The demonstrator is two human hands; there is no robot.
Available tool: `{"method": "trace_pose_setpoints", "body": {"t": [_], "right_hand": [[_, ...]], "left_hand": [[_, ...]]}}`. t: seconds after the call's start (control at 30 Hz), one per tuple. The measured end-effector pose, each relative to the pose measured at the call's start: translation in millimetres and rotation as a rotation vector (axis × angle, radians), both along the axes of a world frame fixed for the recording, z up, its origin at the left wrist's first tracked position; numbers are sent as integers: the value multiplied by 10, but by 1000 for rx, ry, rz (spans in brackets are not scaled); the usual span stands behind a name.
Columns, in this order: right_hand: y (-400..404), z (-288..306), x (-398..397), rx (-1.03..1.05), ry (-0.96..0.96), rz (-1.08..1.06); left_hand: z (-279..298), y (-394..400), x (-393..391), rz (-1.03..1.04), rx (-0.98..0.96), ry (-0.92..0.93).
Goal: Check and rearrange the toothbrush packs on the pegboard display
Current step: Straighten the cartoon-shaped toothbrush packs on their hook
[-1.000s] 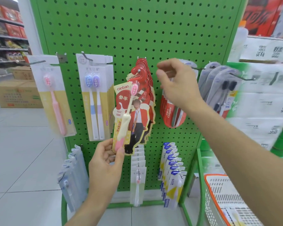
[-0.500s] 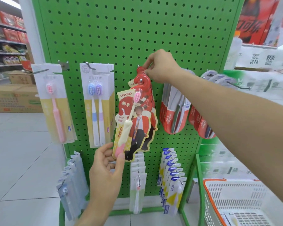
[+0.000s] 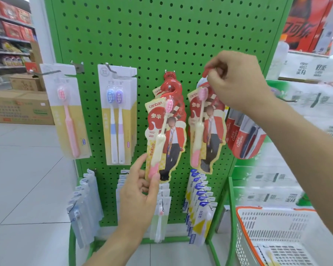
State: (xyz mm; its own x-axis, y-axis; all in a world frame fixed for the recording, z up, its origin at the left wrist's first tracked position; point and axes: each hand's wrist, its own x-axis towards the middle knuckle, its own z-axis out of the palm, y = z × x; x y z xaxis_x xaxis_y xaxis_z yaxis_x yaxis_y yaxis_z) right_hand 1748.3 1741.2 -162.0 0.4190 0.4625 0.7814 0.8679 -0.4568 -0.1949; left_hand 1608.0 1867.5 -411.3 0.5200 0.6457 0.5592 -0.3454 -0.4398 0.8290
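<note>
Right hand [image 3: 236,79] pinches the red hanger tab of one canban pack [image 3: 206,129], lifted clear of its peg and held at three o'clock of the hung stack [image 3: 171,87]; left hand [image 3: 140,191] pinches the front pack [image 3: 161,143] by its foot. Packs: red-and-cream die-cut cards, cream-and-pink brush, undamaged as far as visible. Judged mid-task: rehanging outstanding on green pegboard [image 3: 161,35].

One red canban pack [image 3: 206,129] hangs free of the green pegboard [image 3: 161,35], pinched at its top, cream brush showing. A second pack [image 3: 164,139] is held at its bottom end, tilted in front of the stack [image 3: 171,87] on its hook.
</note>
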Motion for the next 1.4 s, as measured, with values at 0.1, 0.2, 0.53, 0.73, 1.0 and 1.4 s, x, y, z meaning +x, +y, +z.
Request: {"method": "trace_pose_setpoints", "body": {"t": [0.1, 0.2, 0.53, 0.73, 1.0, 1.4], "right_hand": [[-68, -84, -46, 69, -104, 30], [-122, -147, -123, 86, -159, 66], [-362, -847, -378, 141, -113, 155], [-441, -1321, -411, 177, 166, 224], [-347, -2008, -404, 30, 756, 385], [-138, -3097, -381, -42, 833, 265]], "left_hand": [[17, -46, 47, 14, -3, 8], [2, -73, 89, 26, -13, 32], [-19, 15, 92, 92, -41, 162], [84, -4, -104, 233, 34, 156], [-4, -88, -311, -291, 63, 465], [-397, 35, -317, -589, -317, 927]]}}
